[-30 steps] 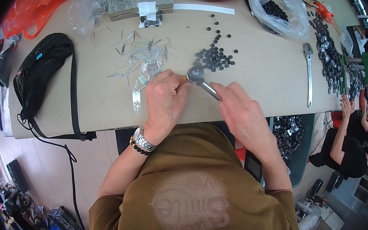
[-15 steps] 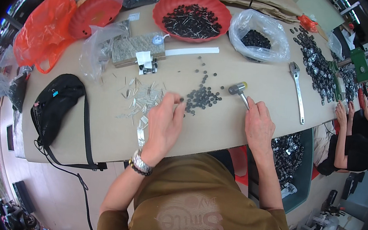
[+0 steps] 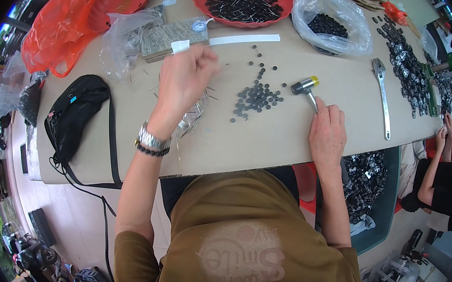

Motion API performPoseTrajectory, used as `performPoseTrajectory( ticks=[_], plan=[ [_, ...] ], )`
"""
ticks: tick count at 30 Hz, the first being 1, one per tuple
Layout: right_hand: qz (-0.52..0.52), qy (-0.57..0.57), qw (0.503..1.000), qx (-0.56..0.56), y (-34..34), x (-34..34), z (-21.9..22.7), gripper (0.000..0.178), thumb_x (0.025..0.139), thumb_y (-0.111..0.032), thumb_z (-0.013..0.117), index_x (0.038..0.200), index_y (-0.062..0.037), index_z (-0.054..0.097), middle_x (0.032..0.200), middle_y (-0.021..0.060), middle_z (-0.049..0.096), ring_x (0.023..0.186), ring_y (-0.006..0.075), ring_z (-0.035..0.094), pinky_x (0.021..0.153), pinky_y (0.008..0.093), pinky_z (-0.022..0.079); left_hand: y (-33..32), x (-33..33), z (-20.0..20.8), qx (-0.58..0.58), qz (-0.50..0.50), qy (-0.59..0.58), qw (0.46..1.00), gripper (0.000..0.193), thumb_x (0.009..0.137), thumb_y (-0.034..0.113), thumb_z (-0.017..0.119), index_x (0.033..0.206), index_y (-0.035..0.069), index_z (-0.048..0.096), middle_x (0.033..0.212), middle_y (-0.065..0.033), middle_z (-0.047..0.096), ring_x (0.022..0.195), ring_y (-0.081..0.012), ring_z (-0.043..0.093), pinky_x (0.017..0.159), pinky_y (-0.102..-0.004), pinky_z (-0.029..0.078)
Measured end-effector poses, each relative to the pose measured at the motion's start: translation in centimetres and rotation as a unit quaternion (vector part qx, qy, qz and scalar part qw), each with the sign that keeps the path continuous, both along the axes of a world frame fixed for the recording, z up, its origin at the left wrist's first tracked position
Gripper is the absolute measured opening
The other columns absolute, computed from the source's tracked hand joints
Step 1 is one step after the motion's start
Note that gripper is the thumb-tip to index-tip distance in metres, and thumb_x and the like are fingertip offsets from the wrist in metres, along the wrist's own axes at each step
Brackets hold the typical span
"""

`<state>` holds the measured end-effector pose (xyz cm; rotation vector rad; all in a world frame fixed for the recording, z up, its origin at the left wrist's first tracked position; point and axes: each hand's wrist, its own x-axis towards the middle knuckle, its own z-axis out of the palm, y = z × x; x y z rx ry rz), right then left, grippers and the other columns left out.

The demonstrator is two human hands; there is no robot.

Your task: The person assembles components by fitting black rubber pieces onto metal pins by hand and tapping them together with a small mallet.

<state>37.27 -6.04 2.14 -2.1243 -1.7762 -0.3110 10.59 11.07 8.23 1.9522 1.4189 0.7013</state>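
Observation:
My right hand (image 3: 328, 131) is wrapped round the handle of a small mallet (image 3: 304, 85), whose grey and yellow head rests on or just over the table. Its fingers are closed. My left hand (image 3: 184, 79) is raised in front of a grey stone-like block (image 3: 173, 37), fingers curled together; whatever they may pinch is hidden. Beneath that hand and wrist lies a scatter of thin metal pins (image 3: 196, 117), partly covered. Between the two hands sits a loose pile of small black round caps (image 3: 258, 97). A white paper (image 3: 180, 46) shows at the block's front edge, beside my left hand.
A red bowl (image 3: 241, 4) of black-headed pins and a clear bag (image 3: 331, 28) of black pieces stand behind. An adjustable wrench (image 3: 382, 99) lies right, a black pouch (image 3: 77, 117) left. Black parts (image 3: 404, 66) spread far right, near another person's hands (image 3: 445, 131).
My left hand has gone from beside the black caps up and left to the block. The right hand keeps the mallet. The whole view has shifted slightly.

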Motion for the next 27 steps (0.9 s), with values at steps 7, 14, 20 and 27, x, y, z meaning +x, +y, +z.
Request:
performPoseTrajectory(
  ticks=[7, 14, 20, 27],
  plan=[
    [-0.002, -0.008, 1.0, 0.0, -0.2, -0.1, -0.1, 0.04, 0.091, -0.003, 0.065, 0.13, -0.004, 0.063, 0.096, 0.0107, 0.053, 0.09, 0.0287, 0.057, 0.077, 0.0406, 0.053, -3.8, -2.0, -3.7, 0.13, -0.134, 0.116, 0.976, 0.01, 0.08, 0.008, 0.078, 0.087, 0.003, 0.072, 0.081, -0.0098, 0.071, 0.083, -0.0282, 0.064, 0.073, -0.0398, 0.051],
    [0.014, 0.042, 0.998, 0.05, 0.0, -2.2, 1.8, 0.039, 0.086, -0.003, 0.069, 0.124, -0.0078, 0.067, 0.101, 0.0083, 0.057, 0.097, 0.0292, 0.057, 0.085, 0.0437, 0.047, -3.7, -1.8, -4.2, 0.158, -0.141, 0.161, 0.964, 0.008, 0.084, 0.006, 0.073, 0.083, 0.002, 0.066, 0.085, -0.0111, 0.068, 0.086, -0.0339, 0.061, 0.074, -0.045, 0.051],
    [0.183, 0.14, 0.969, 0.088, 1.2, -6.7, 0.7, 0.027, 0.079, -0.006, 0.077, 0.104, -0.0123, 0.07, 0.098, 0.0042, 0.059, 0.097, 0.0258, 0.056, 0.083, 0.0406, 0.041, -4.2, -1.6, -4.2, 0.185, -0.128, 0.171, 0.959, 0.008, 0.086, 0.007, 0.07, 0.086, 0.003, 0.063, 0.086, -0.0125, 0.065, 0.088, -0.0346, 0.06, 0.074, -0.0464, 0.049],
    [0.202, 0.148, 0.967, 0.047, 3.2, -9.5, -0.5, 0.019, 0.078, -0.01, 0.079, 0.092, -0.0097, 0.067, 0.092, 0.0039, 0.057, 0.092, 0.0253, 0.055, 0.079, 0.0404, 0.04, -4.4, -1.9, -4.2, 0.159, -0.118, 0.156, 0.968, 0.01, 0.086, 0.01, 0.072, 0.088, 0.004, 0.064, 0.088, -0.0121, 0.064, 0.089, -0.034, 0.06, 0.076, -0.0457, 0.05]
  ],
)
